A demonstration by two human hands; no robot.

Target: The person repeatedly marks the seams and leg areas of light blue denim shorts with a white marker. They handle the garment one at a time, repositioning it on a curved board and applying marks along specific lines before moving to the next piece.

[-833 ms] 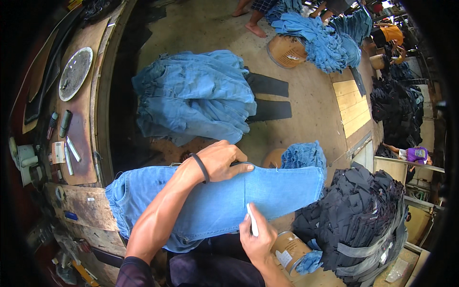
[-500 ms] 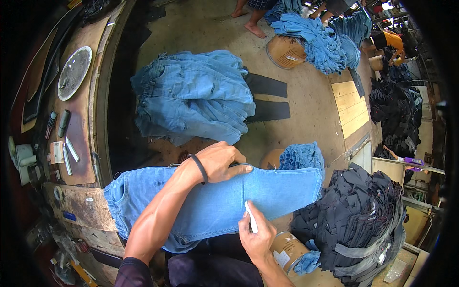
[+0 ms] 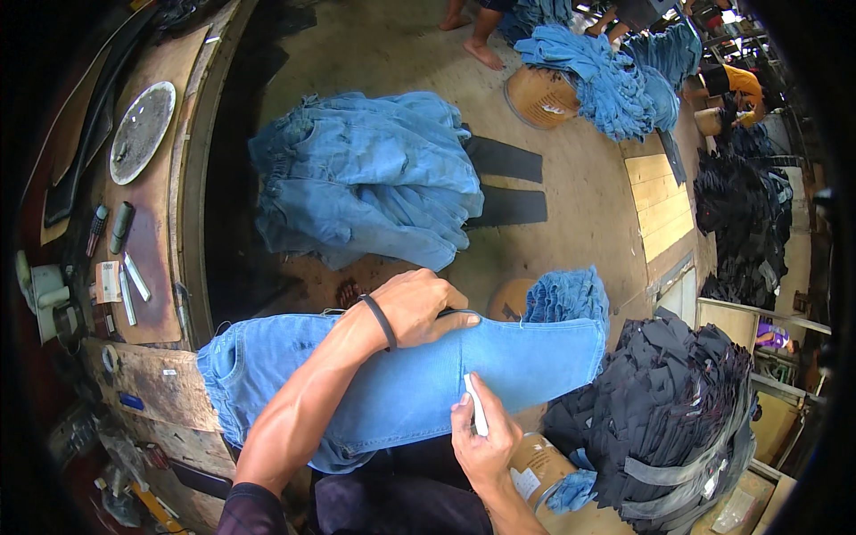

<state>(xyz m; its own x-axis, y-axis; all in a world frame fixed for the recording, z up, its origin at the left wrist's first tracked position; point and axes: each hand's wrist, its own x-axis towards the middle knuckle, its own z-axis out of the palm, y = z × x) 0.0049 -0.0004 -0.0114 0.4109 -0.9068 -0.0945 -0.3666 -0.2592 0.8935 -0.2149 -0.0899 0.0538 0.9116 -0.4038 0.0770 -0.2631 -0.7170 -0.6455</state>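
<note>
Light-blue jeans [image 3: 535, 352] lie sideways across my lap, the gathered waist at the left and a leg stretching right. My left hand [image 3: 415, 308] grips the leg's far edge, thumb on top and fingers curled over; a thin dark edge shows beneath the thumb. In my right hand [image 3: 484, 437], a white stick [image 3: 479, 415] that looks like tailor's chalk is pinched between thumb and fingers. Its tip touches the denim beside a faint dark line crossing the leg. The fingers hide part of the stick.
Ahead on the floor lies a heap of jeans [image 3: 366, 178] over dark fabric strips [image 3: 508, 160]. A big bundle of black cut pieces [image 3: 660, 419] stands at the right. On the left bench are a round tray [image 3: 143, 134] and white sticks [image 3: 136, 276]. Other people work farther off.
The whole view has shifted slightly. Both hands keep nearly the same place on the jeans, the white stick still at the line.
</note>
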